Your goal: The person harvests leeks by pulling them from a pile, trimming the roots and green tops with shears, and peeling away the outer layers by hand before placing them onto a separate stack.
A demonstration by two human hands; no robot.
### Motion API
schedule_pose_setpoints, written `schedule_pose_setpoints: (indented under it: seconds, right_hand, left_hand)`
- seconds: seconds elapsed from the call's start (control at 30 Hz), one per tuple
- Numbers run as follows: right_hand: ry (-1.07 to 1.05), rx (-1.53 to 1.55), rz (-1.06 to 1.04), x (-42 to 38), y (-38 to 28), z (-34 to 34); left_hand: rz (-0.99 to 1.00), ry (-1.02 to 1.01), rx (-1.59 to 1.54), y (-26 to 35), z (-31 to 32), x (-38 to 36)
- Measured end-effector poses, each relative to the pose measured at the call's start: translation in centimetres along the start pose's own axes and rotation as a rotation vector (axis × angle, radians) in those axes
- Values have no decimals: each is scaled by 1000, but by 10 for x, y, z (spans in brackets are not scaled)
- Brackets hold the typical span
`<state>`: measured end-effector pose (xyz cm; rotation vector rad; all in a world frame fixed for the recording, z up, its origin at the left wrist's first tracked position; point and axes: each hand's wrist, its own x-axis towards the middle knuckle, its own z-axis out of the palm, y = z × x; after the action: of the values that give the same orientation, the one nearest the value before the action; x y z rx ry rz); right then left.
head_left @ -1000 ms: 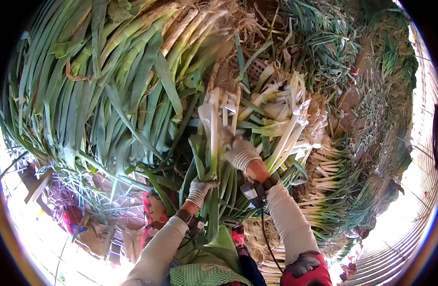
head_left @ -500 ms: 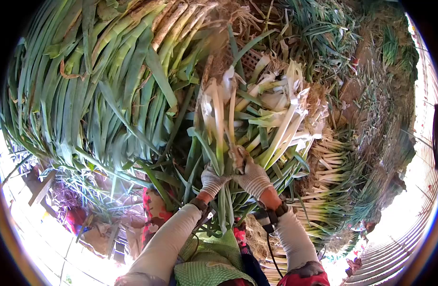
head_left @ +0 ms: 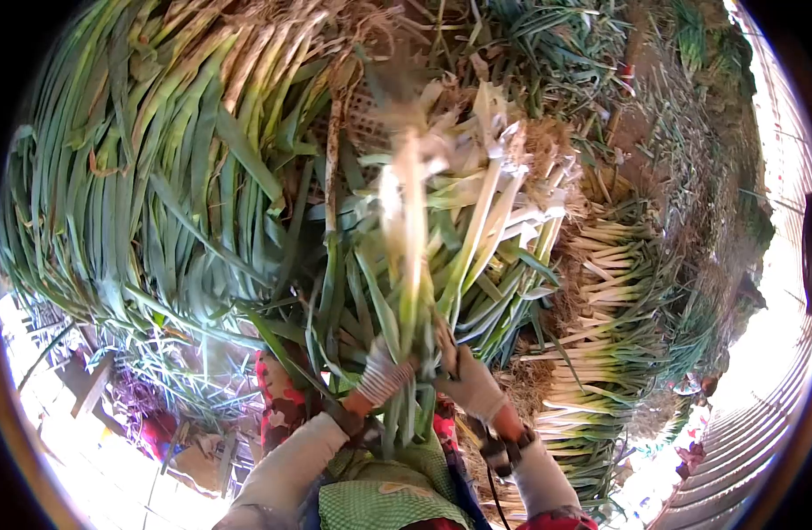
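My left hand [head_left: 384,373], in a striped knit glove, is closed round the green lower part of a leek [head_left: 412,238]. The leek stands up and away from me, its white shaft and root end blurred by motion. Just to the right, my right hand [head_left: 473,387], gloved too, pinches a brownish, withered outer leaf [head_left: 445,343] beside the leek's stem. Beyond both hands lies a loose pile of leeks [head_left: 482,234], white ends pointing away and to the right. Green leaf ends hang below my left hand, over my green mesh apron [head_left: 397,503].
A large heap of untrimmed leeks [head_left: 150,194] fills the left side. Cleaned leeks lie in a long row [head_left: 591,327] on the right, white ends towards me. Leaf scraps [head_left: 547,44] cover the ground at the back. Part of a perforated crate [head_left: 363,124] shows among the leeks.
Both hands have moved down towards my body, and the leek with the left one. My right hand has drawn away from my left, with the withered leaf in its fingers.
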<state>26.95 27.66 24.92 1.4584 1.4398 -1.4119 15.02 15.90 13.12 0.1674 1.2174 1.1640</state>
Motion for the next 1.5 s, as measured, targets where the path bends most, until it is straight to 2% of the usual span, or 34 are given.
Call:
schedule_pose_setpoints:
  seconds: [0.03, 0.07, 0.1, 0.13, 0.17, 0.2, 0.23, 0.27, 0.33, 0.37, 0.4, 0.43, 0.47, 0.5, 0.53, 0.57, 0.6, 0.67, 0.7, 0.77, 0.8, 0.87, 0.9, 1.0, 1.03, 1.17, 1.3, 1.37, 1.4, 1.5]
  right_hand:
    - [107, 7, -54, -21, 23, 3]
    - [208, 13, -107, -38, 44, 3]
    - [199, 165, 21, -60, 34, -16]
    - [304, 258, 113, -60, 63, -15]
    - [406, 127, 115, -72, 43, -37]
    - [494, -37, 87, -65, 66, -43]
    - [521, 61, 133, -54, 86, -51]
    - [542, 158, 171, -41, 95, -57]
    - [597, 138, -9, -28, 85, -51]
    - [618, 131, -95, -21, 79, -45]
    - [521, 251, -19, -36, 18, -45]
    - [366, 24, -48, -26, 5, -35]
    - [199, -45, -15, -3, 12, -8]
    - [112, -144, -42, -4, -18, -3]
    - [42, -243, -77, 5, -38, -3]
    - [95, -200, -40, 21, -52, -5]
    - [149, -157, -2, 34, -61, -3]
    - [178, -27, -117, 59, -66, 13]
    - [194, 38, -175, 73, -67, 24]
    - [2, -192, -172, 83, -81, 52]
    - [-55, -291, -138, 83, -96, 53]
    - [29, -250, -87, 89, -106, 43]
    - [70, -232, -64, 89, -108, 39]
    - [56, -292, -41, 68, -102, 34]
    - [39, -307, -33, 53, -101, 29]
    - [-81, -355, 149, -11, -98, 13]
    - [-28, -301, 139, -15, -78, 12]
    - [80, -271, 29, 20, -67, 19]
    - [134, -257, -28, 38, -63, 20]
    - [190, -280, 43, 87, -88, 1]
  left_hand:
    - [74, -88, 19, 0, 14, -4]
    - [65, -144, 85, 17, 37, -1]
    - [60, -200, 152, 34, 61, 3]
    - [59, -258, 218, 51, 84, 6]
    - [118, -306, 275, 42, 101, 25]
    - [-77, -262, 62, 54, 124, 43]
    - [48, -206, -166, 37, 140, 64]
    - [82, -141, -103, 1, 150, 86]
    - [75, -41, 474, -21, 136, 90]
    - [261, -100, 902, -33, 125, 70]
    - [99, -253, 805, -13, 105, 55]
    - [60, -180, 721, -7, 83, 51]
    - [19, -107, 632, -5, 63, 45]
    - [-30, -37, 541, -4, 41, 34]
    - [18, 84, 476, -2, 5, 31]
    - [74, 200, 413, 0, -31, 27]
    - [317, 428, 3, 19, -55, 36]
    - [-37, 805, 963, 38, -123, 64]
    - [-119, 728, 993, 34, -138, 82]
    - [-291, 558, 1042, 15, -159, 107]
    - [-209, 524, 884, 4, -164, 114]
    - [-43, 459, 567, -10, -166, 123]
    - [-36, 496, 605, 0, -155, 120]
    - [49, 368, 329, 29, -112, 88]
    - [-31, 354, 313, 53, -95, 71]
    - [-45, 297, 294, 39, -63, 39]
    - [-114, 294, 310, 30, -45, 35]
    - [-123, 291, 425, 44, -42, 37]
    - [-124, 289, 375, 44, -44, 39]
    - [-128, 254, 237, 44, -53, 41]
